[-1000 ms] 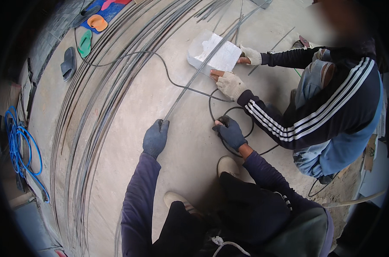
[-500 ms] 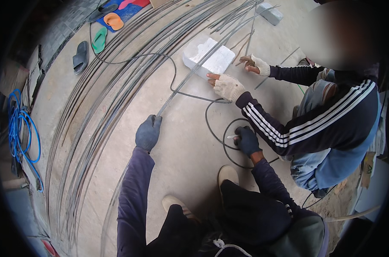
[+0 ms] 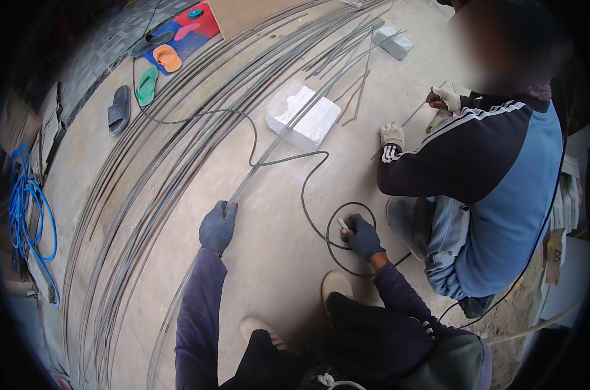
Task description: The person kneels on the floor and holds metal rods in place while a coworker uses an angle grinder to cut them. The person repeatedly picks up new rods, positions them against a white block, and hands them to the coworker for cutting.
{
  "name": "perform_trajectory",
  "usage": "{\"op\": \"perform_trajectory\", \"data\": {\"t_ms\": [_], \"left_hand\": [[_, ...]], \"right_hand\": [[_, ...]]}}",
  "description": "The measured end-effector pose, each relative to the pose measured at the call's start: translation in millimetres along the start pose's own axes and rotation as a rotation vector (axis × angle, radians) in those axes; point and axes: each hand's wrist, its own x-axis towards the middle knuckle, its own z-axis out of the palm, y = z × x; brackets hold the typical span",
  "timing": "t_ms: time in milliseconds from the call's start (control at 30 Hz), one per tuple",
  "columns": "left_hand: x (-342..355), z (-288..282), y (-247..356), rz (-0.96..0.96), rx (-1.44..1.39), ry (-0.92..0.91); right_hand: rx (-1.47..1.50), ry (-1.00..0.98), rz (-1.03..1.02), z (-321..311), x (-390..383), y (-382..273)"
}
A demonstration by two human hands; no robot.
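My left hand [image 3: 217,227], in a dark glove, is closed round long thin steel rods [image 3: 249,175], which slant up across a white-topped block [image 3: 288,120]. My gloved right hand [image 3: 360,236] grips a small pale stick [image 3: 343,225] above a coil of black cable [image 3: 332,266]. That cable snakes over the rods toward the upper left. At the right a crouching co-worker [image 3: 490,208] in a black-and-blue top has both hands in pale gloves [image 3: 392,136], low near a short rod [image 3: 417,112].
Many long rods [image 3: 116,208] lie bundled along my left. Several sandals [image 3: 118,110] and a blue-red mat [image 3: 197,32] are at the upper left, a coiled blue hose [image 3: 31,214] at the far left. A smaller block [image 3: 392,42] and short rods [image 3: 353,97] lie ahead.
The co-worker's hands have left the white block and moved right to a short rod, the body turning away. My hands and the small stick sit lower in the view than half a second ago.
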Motion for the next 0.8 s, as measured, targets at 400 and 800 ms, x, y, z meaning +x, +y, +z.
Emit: {"op": "perform_trajectory", "data": {"t_ms": [400,800], "left_hand": [[8,-4,-3,0.025,-0.083,-0.019],[15,6,-22,0.006,-0.069,-0.014]], "right_hand": [[0.208,-0.076,-0.078,11,5,-19],[0.065,-0.248,-0.267,6,13,-66]]}}
